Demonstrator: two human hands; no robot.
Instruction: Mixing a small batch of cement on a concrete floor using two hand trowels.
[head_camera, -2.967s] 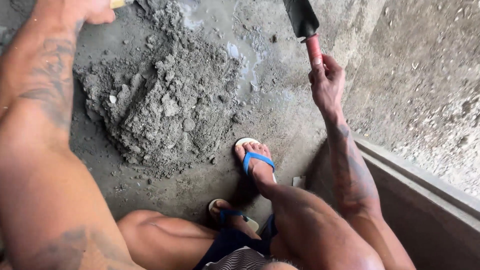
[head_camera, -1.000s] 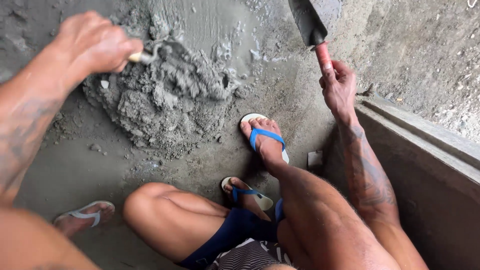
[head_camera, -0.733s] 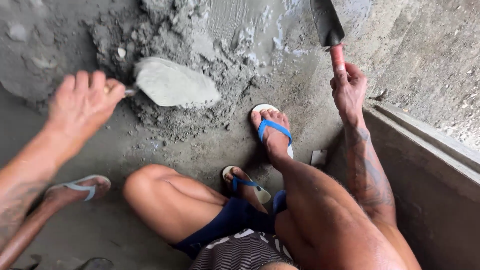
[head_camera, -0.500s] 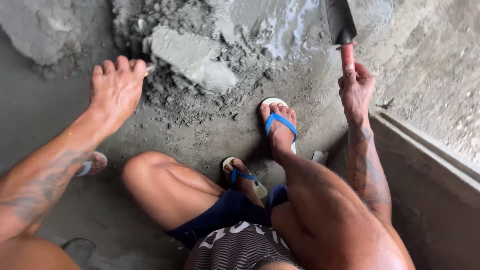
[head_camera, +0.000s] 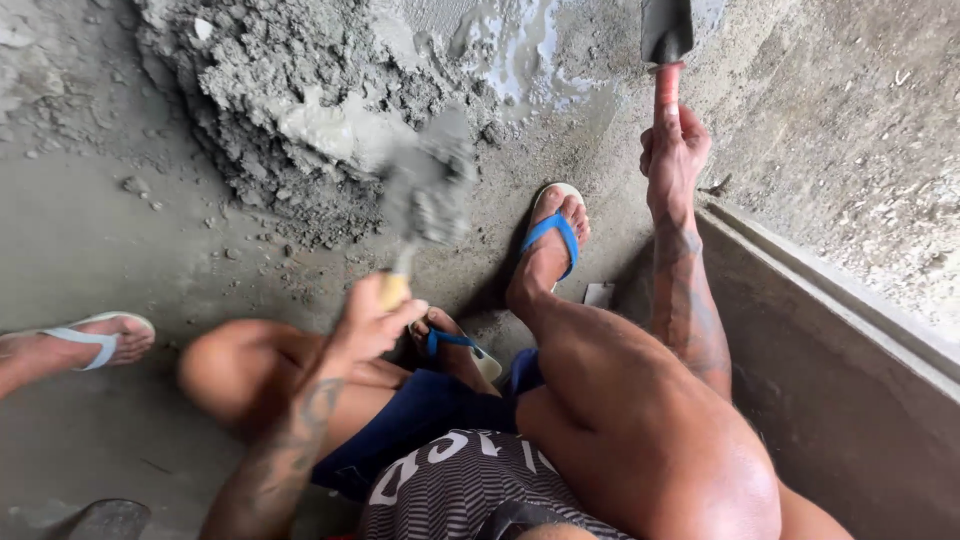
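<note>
I squat over a heap of wet grey mortar (head_camera: 300, 110) on the concrete floor. My left hand (head_camera: 375, 320) grips the wooden handle of a trowel (head_camera: 425, 195), whose blade is loaded with mortar and blurred, just right of the heap's near edge. My right hand (head_camera: 675, 150) is stretched forward, closed on the red handle of a second trowel (head_camera: 665, 35), its dark blade pointing away at the top edge. My feet in blue-strapped sandals (head_camera: 555, 235) rest between the two hands.
A low concrete ledge (head_camera: 830, 330) runs along the right, with a rough wall above it. A wet, shiny patch of slurry (head_camera: 510, 50) lies beyond the heap. Another person's foot in a pale sandal (head_camera: 85, 340) shows at the left edge.
My left hand has pulled back from the heap toward my knee, bringing the loaded trowel with it. The right hand keeps its trowel held out ahead, almost unmoved.
</note>
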